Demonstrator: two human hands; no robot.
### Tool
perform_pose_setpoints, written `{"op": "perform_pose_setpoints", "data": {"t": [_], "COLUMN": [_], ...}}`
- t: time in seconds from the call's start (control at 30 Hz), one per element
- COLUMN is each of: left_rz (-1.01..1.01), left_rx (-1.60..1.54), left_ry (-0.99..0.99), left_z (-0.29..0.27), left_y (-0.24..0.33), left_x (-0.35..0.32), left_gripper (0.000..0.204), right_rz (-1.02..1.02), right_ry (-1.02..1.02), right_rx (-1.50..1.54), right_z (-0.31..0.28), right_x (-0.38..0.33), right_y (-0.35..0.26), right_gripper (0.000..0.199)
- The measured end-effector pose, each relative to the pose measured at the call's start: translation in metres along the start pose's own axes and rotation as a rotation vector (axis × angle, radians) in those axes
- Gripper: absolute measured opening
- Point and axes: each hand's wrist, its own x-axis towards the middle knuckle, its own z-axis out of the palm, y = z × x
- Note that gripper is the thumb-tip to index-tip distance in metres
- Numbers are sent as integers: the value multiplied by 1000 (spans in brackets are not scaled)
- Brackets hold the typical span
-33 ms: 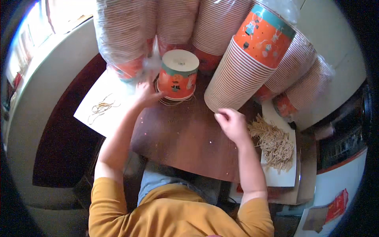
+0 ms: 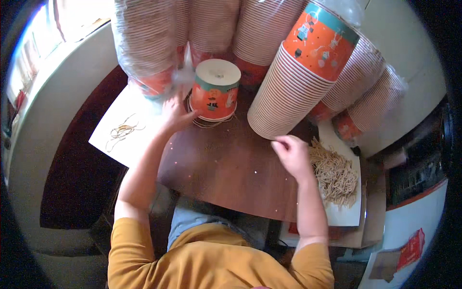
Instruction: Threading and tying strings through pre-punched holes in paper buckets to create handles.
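your left hand (image 2: 175, 114) rests against the base of an upturned orange paper cup (image 2: 215, 90) standing on the brown worktop (image 2: 226, 168), with a few rubber bands looped under its rim. your right hand (image 2: 292, 155) hovers loosely curled just beside a heap of rubber bands (image 2: 334, 174) on a white sheet (image 2: 347, 214). a tall sleeve of nested cups (image 2: 301, 72) leans behind it. a few bands (image 2: 122, 130) lie on white paper at your left.

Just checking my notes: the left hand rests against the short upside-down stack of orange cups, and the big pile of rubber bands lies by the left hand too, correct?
Not quite. The head view shows the big pile of rubber bands beside the right hand. The left hand does touch the upside-down cup stack.
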Motion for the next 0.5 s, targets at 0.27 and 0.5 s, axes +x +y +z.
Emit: {"op": "perform_pose_setpoints", "data": {"t": [0.27, 0.5], "left_rz": [370, 1151], "left_rx": [-665, -679], "left_ry": [-429, -292], "left_z": [-19, -105], "left_y": [140, 262], "left_x": [-131, -168], "left_gripper": [38, 24], "right_rz": [505, 515], "right_ry": [-73, -47], "right_rx": [-529, -491], "right_z": [-155, -178], "right_x": [-57, -76], "right_y": [132, 171], "right_gripper": [22, 19]}}
